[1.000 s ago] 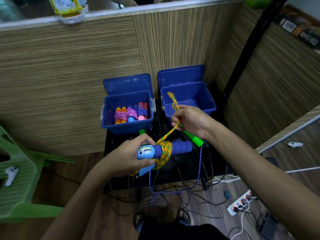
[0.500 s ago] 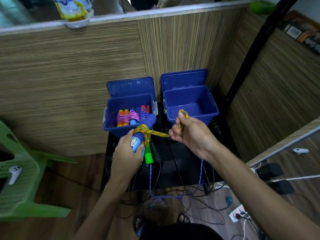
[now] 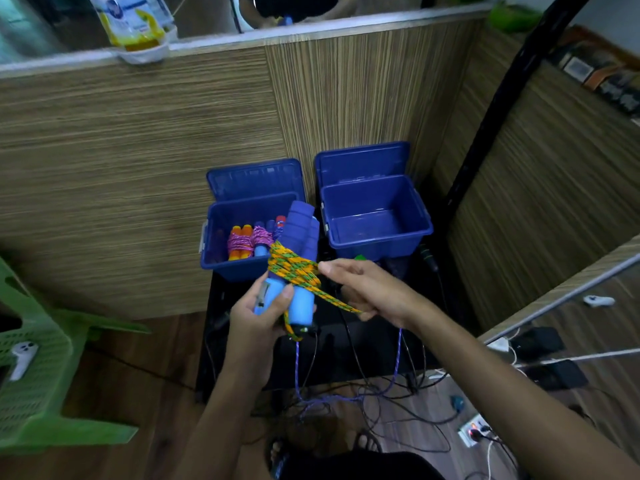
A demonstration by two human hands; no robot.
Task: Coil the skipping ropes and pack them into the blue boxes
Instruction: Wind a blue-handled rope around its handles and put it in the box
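Setting: low black table point(image 3: 363, 344) pushed against a wood-grain partition point(image 3: 138, 168); wood-look floor below, strewn with dark cables. Green plastic chair point(image 3: 31, 386) at far left with a white controller point(image 3: 21, 358) lying on it. White power strip point(image 3: 472, 429) on the floor at lower right, plugs inserted. Pale container with a yellow label point(image 3: 138, 26) on the partition ledge, upper left.

Two blue boxes at the table's back edge, side by side, lids tipped open against the partition. Left blue box point(image 3: 221, 261) holding coiled ropes with pink-purple cord point(image 3: 247, 239) wound round orange and blue handles. Right blue box point(image 3: 377, 237) showing only bare interior.

Held in front of the left box: pair of blue skipping-rope handles point(image 3: 299, 258), side by side, foam ends up, pale ends down. Yellow-green braided rope point(image 3: 291, 268) wound several turns around their middle.

Left hand point(image 3: 256, 323) gripping the lower handle ends, thumb across the front, fingers curled behind. Right hand point(image 3: 370, 292) just right of the coil, forefinger tip touching the wraps, remaining fingers curled round the free rope tail running under the palm. Purple cord point(image 3: 398, 355) hanging from beneath the hands to a loose heap on the floor.
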